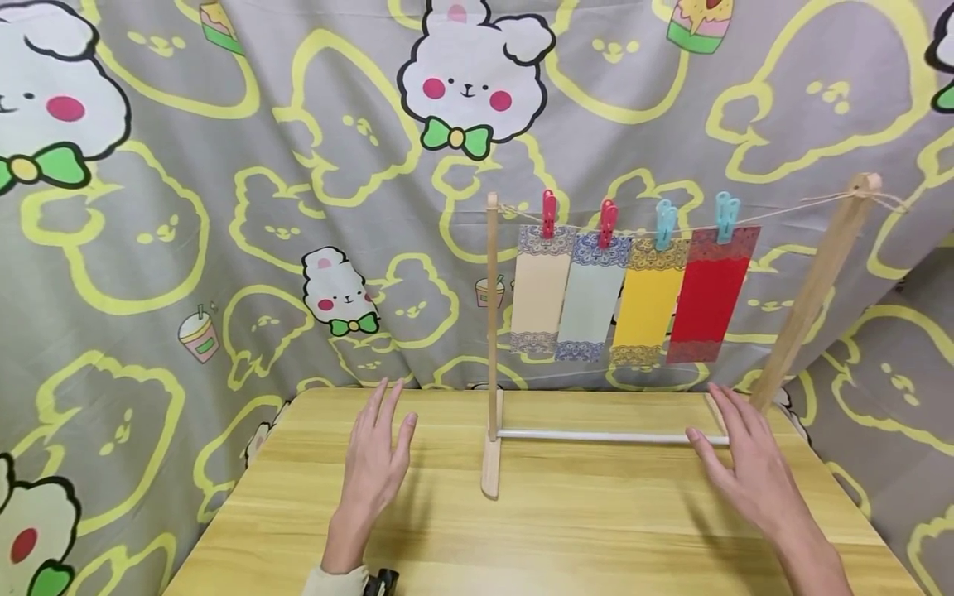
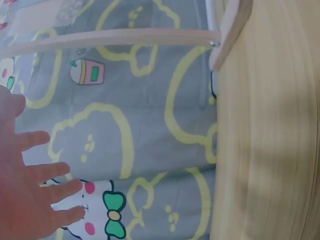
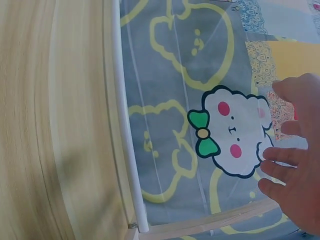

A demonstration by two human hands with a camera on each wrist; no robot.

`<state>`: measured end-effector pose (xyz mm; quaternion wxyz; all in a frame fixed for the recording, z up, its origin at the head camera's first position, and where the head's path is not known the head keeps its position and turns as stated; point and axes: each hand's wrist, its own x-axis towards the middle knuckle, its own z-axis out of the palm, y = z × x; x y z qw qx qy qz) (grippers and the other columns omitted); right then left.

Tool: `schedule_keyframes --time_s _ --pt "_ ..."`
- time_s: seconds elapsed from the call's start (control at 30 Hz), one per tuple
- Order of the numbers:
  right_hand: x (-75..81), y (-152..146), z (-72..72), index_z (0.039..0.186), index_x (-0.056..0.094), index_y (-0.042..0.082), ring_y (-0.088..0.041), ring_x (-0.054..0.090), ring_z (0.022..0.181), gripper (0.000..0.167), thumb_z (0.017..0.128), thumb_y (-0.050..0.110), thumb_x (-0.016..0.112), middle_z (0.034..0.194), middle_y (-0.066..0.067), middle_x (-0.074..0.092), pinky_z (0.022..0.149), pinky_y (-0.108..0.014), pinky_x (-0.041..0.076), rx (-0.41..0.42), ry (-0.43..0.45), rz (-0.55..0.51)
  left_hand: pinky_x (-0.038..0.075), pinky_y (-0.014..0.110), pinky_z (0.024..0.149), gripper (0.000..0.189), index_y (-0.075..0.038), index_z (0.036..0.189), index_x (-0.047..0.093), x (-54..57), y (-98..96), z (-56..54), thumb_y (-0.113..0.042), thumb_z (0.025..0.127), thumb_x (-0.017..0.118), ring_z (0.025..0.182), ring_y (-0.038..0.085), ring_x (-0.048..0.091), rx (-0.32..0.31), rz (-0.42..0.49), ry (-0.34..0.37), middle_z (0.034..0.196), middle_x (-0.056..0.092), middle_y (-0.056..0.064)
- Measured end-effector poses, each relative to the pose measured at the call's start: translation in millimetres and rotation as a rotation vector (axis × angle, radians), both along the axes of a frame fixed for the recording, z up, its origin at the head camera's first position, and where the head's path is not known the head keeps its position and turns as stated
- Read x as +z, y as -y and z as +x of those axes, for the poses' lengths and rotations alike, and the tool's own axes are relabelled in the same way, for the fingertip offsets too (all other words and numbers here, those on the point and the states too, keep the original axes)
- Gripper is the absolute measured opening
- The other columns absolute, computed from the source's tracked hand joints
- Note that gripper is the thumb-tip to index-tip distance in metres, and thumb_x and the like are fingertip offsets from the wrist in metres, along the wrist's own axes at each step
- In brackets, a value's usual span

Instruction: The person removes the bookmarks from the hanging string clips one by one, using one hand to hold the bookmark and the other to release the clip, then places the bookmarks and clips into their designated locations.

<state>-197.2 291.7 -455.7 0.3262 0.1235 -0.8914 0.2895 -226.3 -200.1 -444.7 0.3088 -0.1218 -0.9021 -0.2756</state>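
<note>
The rack [image 1: 493,323] is standing toward the back of the table [image 1: 566,530], a white rod [image 1: 596,435] joining its two wooden sides near the tabletop. A string [image 1: 778,216] is running between the tops of its posts, and four cards are hanging from it in a row: from left to right, a beige card [image 1: 538,290], a pale blue card [image 1: 592,298], a yellow card [image 1: 647,302] and a red card [image 1: 708,298]. Red clips [image 1: 608,223] are holding the first two; blue clips [image 1: 666,225] are holding the others. The left hand [image 1: 376,455] is hovering over the table left of the rack, its fingers extending apart and its thumb standing away from them. The right hand [image 1: 753,468] is hovering near the right post, appearing before the rod's end, its fingers and thumb also spreading apart. A patterned curtain [image 1: 246,132] is hanging behind the table.
</note>
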Motion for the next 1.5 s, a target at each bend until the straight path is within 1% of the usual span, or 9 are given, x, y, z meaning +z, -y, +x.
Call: schedule_keyframes --time_s 0.2,0.4,0.5,0.6,0.67,0.73,0.97,1.23,1.5 --pt "3.0 4.3 -1.1 0.160 0.036 0.014 -0.052 0.037 0.136 0.074 0.095 0.015 0.071 0.154 -0.026 0.040 0.109 -0.075 0.027 0.017 -0.020 -0.029 0.038 0.064 0.109 0.051 -0.017 0.156 0.043 -0.1 -6.7 0.5 -0.030 0.108 0.053 0.143 0.037 0.041 -0.063 0.086 -0.018 0.162 0.037 0.011" --pt "1.2 9.8 0.4 0.159 0.040 0.014 -0.051 0.042 0.134 0.074 0.093 0.010 0.073 0.151 -0.026 0.044 0.110 -0.071 0.030 0.033 -0.041 -0.063 0.040 0.060 0.110 0.049 -0.016 0.154 0.047 -3.6 -10.9 1.6 -0.024 0.106 0.056 0.141 0.033 0.043 -0.079 0.160 -0.073 0.157 0.043 0.009" --pt "2.9 12.2 -0.8 0.158 0.042 0.015 -0.044 0.045 0.133 0.075 0.091 0.007 0.075 0.149 -0.024 0.047 0.119 -0.049 0.030 0.038 -0.069 -0.077 0.041 0.058 0.109 0.049 -0.015 0.153 0.048 -4.9 -14.7 0.2 -0.020 0.106 0.057 0.139 0.032 0.046 -0.099 0.186 -0.113 0.154 0.046 0.010" --pt "0.9 15.2 0.8 0.157 0.043 0.016 -0.034 0.047 0.133 0.076 0.090 0.005 0.076 0.148 -0.021 0.050 0.115 -0.022 0.025 0.039 -0.090 -0.090 0.041 0.056 0.109 0.048 -0.013 0.152 0.049 -7.0 -19.3 0.6 -0.018 0.105 0.058 0.138 0.032 0.048 -0.122 0.191 -0.128 0.153 0.048 0.009" --pt "1.3 17.0 0.6 0.157 0.044 0.016 -0.027 0.047 0.133 0.076 0.089 0.004 0.076 0.147 -0.019 0.051 0.111 -0.013 0.022 0.041 -0.101 -0.094 0.042 0.055 0.110 0.048 -0.012 0.151 0.050 -8.1 -22.6 0.2 -0.018 0.105 0.058 0.138 0.031 0.048 -0.133 0.193 -0.130 0.153 0.049 0.008" --pt "2.1 18.4 0.5 0.156 0.045 0.015 -0.021 0.047 0.132 0.076 0.089 0.004 0.077 0.146 -0.019 0.052 0.108 -0.010 0.022 0.046 -0.111 -0.097 0.042 0.055 0.110 0.047 -0.012 0.151 0.050 -8.3 -25.5 0.3 -0.018 0.105 0.058 0.138 0.031 0.048 -0.144 0.201 -0.128 0.152 0.050 0.007" --pt "3.1 21.0 0.8 0.156 0.045 0.015 -0.016 0.048 0.127 0.076 0.088 0.002 0.077 0.143 -0.019 0.054 0.105 -0.007 0.025 0.061 -0.115 -0.117 0.040 0.050 0.112 0.046 -0.010 0.149 0.051 -7.4 -31.4 1.7 -0.016 0.105 0.058 0.139 0.027 0.048 -0.185 0.247 -0.123 0.149 0.052 0.009" --pt "11.2 21.4 2.6 0.154 0.047 0.008 -0.005 0.047 0.122 0.076 0.084 -0.006 0.076 0.134 -0.023 0.057 0.104 -0.006 0.030 0.096 -0.147 -0.138 0.045 0.045 0.108 0.045 -0.012 0.149 0.052 -3.7 -41.3 0.8 -0.015 0.104 0.058 0.130 0.027 0.054 -0.247 0.278 -0.137 0.147 0.055 0.006" --pt "15.5 29.1 3.4 0.153 0.048 0.009 0.003 0.046 0.126 0.078 0.082 -0.007 0.077 0.133 -0.021 0.059 0.107 -0.009 0.033 0.121 -0.149 -0.168 0.051 0.051 0.097 0.045 -0.010 0.146 0.054 -0.3 -41.9 4.5 -0.007 0.102 0.059 0.123 0.033 0.058 -0.265 0.336 -0.194 0.142 0.058 0.011"
